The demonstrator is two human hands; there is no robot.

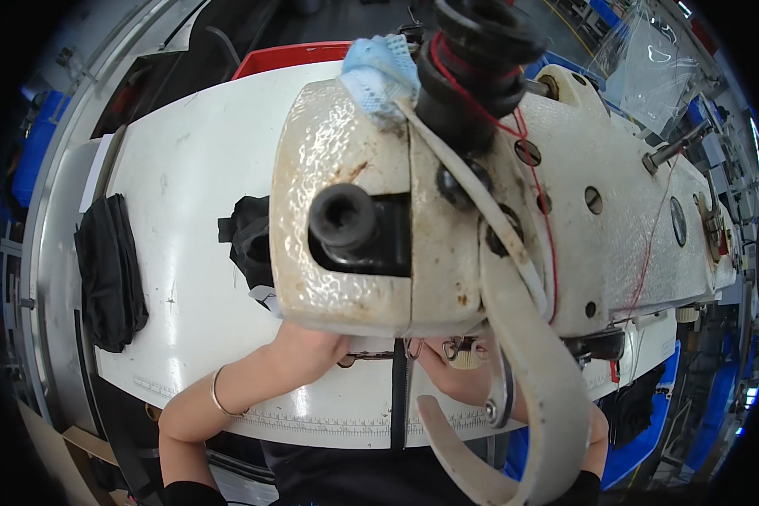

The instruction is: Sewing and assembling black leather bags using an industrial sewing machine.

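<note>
A cream industrial sewing machine [346, 299] fills the centre and right, with a blue cloth [371, 67] tucked on top and red thread on its black knob [468, 76]. My left hand [308, 354], below a bangled wrist, reaches beneath the machine head, its fingers hidden. My right hand [455, 375] is under the head on the other side, partly behind the curved arm [535, 405]; its fingers are hidden too. Between my hands a narrow black strip [399, 396] runs toward the table's front edge. Dark fabric [246, 240] lies left of the head.
A stack of black fabric [110, 274] lies on the left of the white table [177, 202]. A red bin [287, 52] stands behind the table. A blue bin [628, 455] with dark fabric is at the lower right. The ruler-marked front edge crosses my forearms.
</note>
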